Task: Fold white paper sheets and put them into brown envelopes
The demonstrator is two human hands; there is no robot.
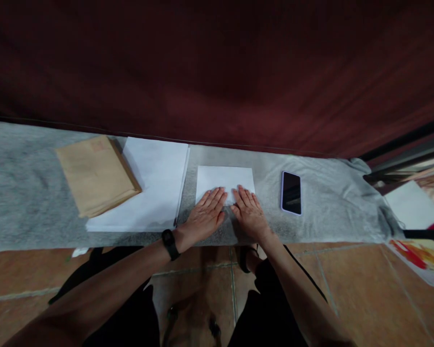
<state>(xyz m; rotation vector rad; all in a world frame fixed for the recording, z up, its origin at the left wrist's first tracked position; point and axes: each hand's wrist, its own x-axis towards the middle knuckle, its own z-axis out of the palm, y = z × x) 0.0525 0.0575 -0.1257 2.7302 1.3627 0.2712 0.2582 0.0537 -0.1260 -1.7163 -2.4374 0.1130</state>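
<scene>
A white sheet of paper (224,178), apparently folded, lies flat on the grey cloth in front of me. My left hand (207,217) rests palm down on its near left part, fingers stretched out. On the near right part lies my right hand (250,216), also flat with the fingers extended. Both hands press on the paper without gripping it, and they cover its near edge. Left of my hands is a stack of white paper (157,180), with a pile of brown envelopes (97,176) partly on top of it.
A phone with a purple case (291,193) lies to the right on the grey cloth (329,202). A dark red curtain-like fabric (217,86) rises behind the narrow surface. Tiled floor (202,289) shows below, and a colourful printed item (425,258) is at the far right.
</scene>
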